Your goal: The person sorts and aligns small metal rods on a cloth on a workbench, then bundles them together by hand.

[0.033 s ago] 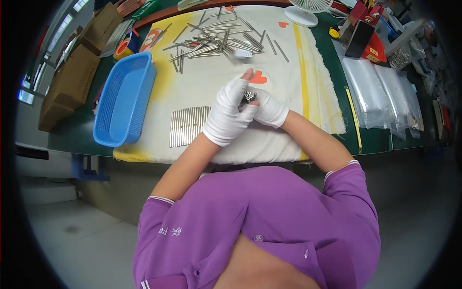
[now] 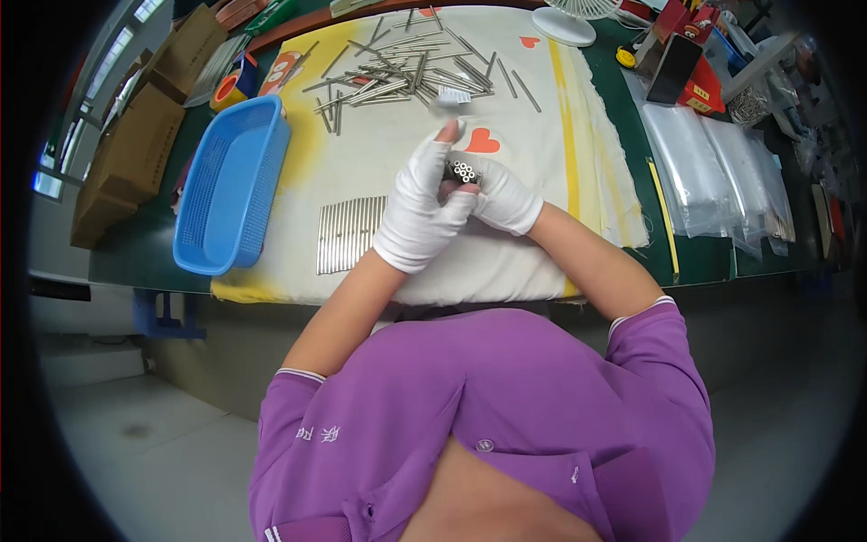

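Both my hands wear white gloves with bare fingertips showing, and they meet above the cloth. A bundle of thin metal tubes [image 2: 464, 171] stands between them, its round open ends facing up. My left hand [image 2: 420, 210] is closed round the near left side of the bundle, thumb tip bare. My right hand [image 2: 508, 199] wraps it from the right; most of its fingers are hidden. Left of my left hand, a neat row of metal tubes [image 2: 348, 237] lies side by side. Farther off is a loose pile of metal tubes [image 2: 397, 79], with a small blurred whitish thing [image 2: 453, 96] at its near edge.
A white and yellow cloth [image 2: 533, 262] covers the middle of the green table [image 2: 632, 172]. The blue basket [image 2: 230, 190] stands at the left, near cardboard boxes [image 2: 140, 154]. Clear plastic bags [image 2: 695, 181], a yellow strip [image 2: 664, 221] and a white fan [image 2: 569, 25] are on the right.
The bundle's tube ends have turned to face upward more fully. My hands have shifted very slightly to the left.
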